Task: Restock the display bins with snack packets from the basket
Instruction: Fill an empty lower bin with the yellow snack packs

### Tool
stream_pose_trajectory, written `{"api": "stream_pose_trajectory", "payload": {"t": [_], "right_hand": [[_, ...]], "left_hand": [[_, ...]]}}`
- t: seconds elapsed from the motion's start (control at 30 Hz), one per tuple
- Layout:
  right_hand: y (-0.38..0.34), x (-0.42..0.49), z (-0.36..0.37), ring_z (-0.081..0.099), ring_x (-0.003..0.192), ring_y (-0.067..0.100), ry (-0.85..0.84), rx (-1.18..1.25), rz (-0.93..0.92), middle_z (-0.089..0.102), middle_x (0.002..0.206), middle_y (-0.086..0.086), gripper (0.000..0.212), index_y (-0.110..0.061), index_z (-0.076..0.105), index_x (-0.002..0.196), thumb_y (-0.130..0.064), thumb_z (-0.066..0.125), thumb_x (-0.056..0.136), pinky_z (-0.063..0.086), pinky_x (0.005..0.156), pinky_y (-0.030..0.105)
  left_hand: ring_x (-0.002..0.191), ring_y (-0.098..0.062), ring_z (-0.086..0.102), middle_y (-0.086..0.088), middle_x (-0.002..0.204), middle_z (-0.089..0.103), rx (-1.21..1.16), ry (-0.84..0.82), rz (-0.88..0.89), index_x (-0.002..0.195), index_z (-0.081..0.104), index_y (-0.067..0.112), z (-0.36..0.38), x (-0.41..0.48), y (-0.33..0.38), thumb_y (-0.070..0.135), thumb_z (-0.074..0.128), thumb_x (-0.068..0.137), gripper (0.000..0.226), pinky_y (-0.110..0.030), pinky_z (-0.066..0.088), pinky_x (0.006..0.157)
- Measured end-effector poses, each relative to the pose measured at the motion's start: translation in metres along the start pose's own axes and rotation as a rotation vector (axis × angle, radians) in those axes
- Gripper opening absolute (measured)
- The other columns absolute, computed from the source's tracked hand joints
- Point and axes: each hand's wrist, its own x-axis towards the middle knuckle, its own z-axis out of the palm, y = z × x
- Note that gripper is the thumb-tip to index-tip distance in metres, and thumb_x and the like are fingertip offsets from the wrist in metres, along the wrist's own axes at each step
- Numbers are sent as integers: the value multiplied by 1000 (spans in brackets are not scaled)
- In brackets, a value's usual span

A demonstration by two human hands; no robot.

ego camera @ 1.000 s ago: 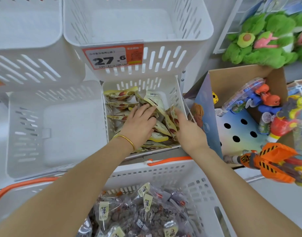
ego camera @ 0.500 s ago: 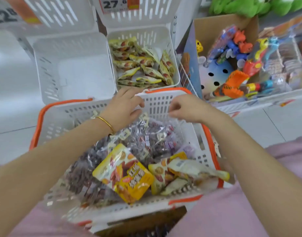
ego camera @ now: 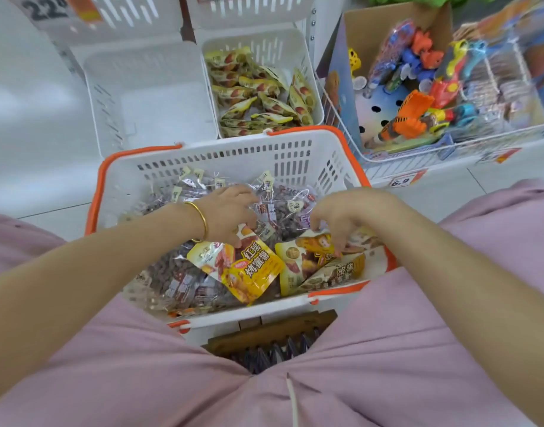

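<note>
A white basket (ego camera: 221, 155) with orange handles sits in front of my knees, full of snack packets. My left hand (ego camera: 230, 211), wearing a gold bangle, reaches into it and pinches the top of a yellow snack packet (ego camera: 255, 272). My right hand (ego camera: 341, 214) hovers claw-like over a second yellow packet (ego camera: 298, 257), fingertips touching it; whether it grips is unclear. Clear bags of dark snacks (ego camera: 178, 272) fill the rest of the basket. Beyond it, a white display bin (ego camera: 315, 87) holds several yellow-and-red packets (ego camera: 258, 97). The bin (ego camera: 147, 100) to its left holds nothing.
More white bins with price tags (ego camera: 46, 9) stack above the two lower ones. To the right, a wire tray (ego camera: 449, 149) holds a cardboard box of colourful toys (ego camera: 418, 97). Pale floor tiles lie left and right of the basket. My pink-clad legs flank it.
Both hands left the right display bin, drew back over the basket's far rim, then dropped onto the yellow packets near me. My view tilted down toward the basket.
</note>
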Motion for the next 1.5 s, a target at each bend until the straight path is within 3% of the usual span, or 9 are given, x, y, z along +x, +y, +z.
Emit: {"api": "stream_pose_trajectory", "payload": {"t": [0.23,0.4,0.53,0.73,0.83,1.0,1.13,1.33,1.5], "right_hand": [[16,7,-21,54,115,21,264,663,-135,59,124,2,37,-16,61,116,-21,73,81,45,100,42],[28,30,-10,66,81,21,245,1011,9,65,103,7,32,-7,62,114,-22,68,86,58,72,38],[29,44,-5,69,79,23,229,1280,20,61,111,10,52,-11,49,126,2,70,80,59,65,36],[31,59,-7,66,70,20,458,1448,77,67,88,12,33,-10,57,98,2,75,74,59,71,36],[31,62,-9,64,65,16,548,1500,69,67,81,8,21,-11,61,84,3,73,75,57,68,31],[35,67,-10,59,56,11,692,1620,70,65,73,5,11,-7,66,85,-4,73,77,51,55,24],[30,63,-19,44,59,17,858,1382,-16,51,65,10,30,3,63,71,-22,65,88,34,51,23],[15,65,-21,38,70,19,692,1224,-113,41,74,9,30,-10,50,76,-31,51,96,25,61,29],[14,63,-25,56,74,15,594,1161,-211,58,86,-2,13,-17,55,100,-8,57,91,43,63,26]], "left_hand": [[120,-25,40,-1,123,49,-294,197,-26,88,64,19,-3,-2,-11,28,69,80,13,-41,34,100],[74,-16,55,4,91,55,-464,274,-127,85,46,24,-23,-13,-26,22,55,91,11,-27,39,61],[83,-17,55,5,89,54,-619,321,-239,88,52,22,-21,-11,-31,27,64,86,13,-28,43,73],[101,-18,56,-2,108,58,-901,201,-349,105,58,15,-31,-14,-41,23,77,75,37,-30,44,88],[101,-21,57,-2,109,58,-843,107,-388,101,56,16,-35,-13,-45,21,77,74,35,-32,45,87],[84,-21,59,-2,89,63,-880,330,-327,89,63,7,-41,-13,-37,18,69,82,14,-24,42,67],[74,-22,63,-8,84,64,-868,430,-174,90,57,7,-52,-11,-21,17,66,85,14,-21,43,62],[82,-18,49,-4,96,48,-720,243,-211,95,54,9,-44,-4,-12,18,71,79,25,-24,41,67],[86,-26,49,-8,96,46,-688,251,-165,89,56,6,-44,-7,-23,16,74,76,25,-31,39,72]]}}
